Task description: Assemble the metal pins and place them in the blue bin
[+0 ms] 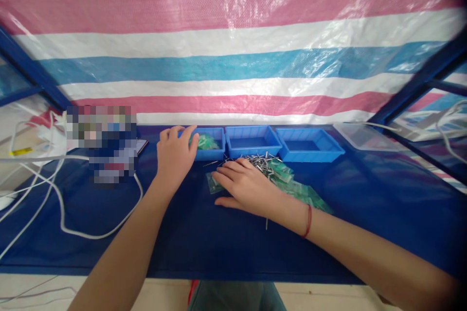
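Note:
My left hand (175, 154) is at the left end of a blue plastic bin (220, 148), its fingers bent and apart, with nothing visible between them. Small green-tinted plastic packets (207, 141) lie inside that bin. My right hand (246, 185) is stretched palm down over the near side of a heap of thin metal pins (264, 163), thumb spread from the fingers. One clear greenish packet (214, 183) lies at its fingertips; whether they touch it I cannot tell. More green packets (306, 195) are spread right of the heap, partly behind my right forearm.
A middle blue bin (251, 148) and a right blue bin (310, 156) continue the row at the back. A clear plastic lid or tray (359, 137) lies at the far right. White cables (73, 231) loop over the left of the blue table (204, 248), near a phone-like object (142, 146).

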`<state>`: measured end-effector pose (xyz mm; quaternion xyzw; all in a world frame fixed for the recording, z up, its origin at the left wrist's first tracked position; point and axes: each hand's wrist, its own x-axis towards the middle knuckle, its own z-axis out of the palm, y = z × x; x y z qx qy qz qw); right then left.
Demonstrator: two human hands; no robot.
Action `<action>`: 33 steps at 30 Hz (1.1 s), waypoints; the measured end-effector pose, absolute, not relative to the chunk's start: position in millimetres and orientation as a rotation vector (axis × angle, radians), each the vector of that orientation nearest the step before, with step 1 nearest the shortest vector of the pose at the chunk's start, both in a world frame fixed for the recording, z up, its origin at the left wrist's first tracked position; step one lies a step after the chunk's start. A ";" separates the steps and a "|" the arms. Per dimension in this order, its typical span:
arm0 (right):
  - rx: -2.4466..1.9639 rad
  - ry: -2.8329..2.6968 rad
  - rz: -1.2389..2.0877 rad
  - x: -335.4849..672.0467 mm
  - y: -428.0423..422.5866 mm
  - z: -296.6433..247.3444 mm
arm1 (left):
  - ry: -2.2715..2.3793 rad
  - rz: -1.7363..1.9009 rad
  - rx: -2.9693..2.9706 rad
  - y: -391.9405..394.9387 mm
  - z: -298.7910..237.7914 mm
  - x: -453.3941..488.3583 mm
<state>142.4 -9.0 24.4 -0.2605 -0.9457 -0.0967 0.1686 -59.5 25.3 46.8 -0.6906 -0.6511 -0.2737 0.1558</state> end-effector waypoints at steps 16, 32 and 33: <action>-1.024 -1.982 0.333 170.8 -7.5 27.1 | -1.404 -0.997 -2.934 1.7 57.9 -24.7; -0.903 -1.546 1.169 183.5 11.5 33.3 | -1.832 -1.388 -2.809 7.0 46.4 -16.6; -0.922 -1.526 1.167 183.5 12.2 32.7 | -1.847 -1.415 -2.801 7.0 45.9 -15.8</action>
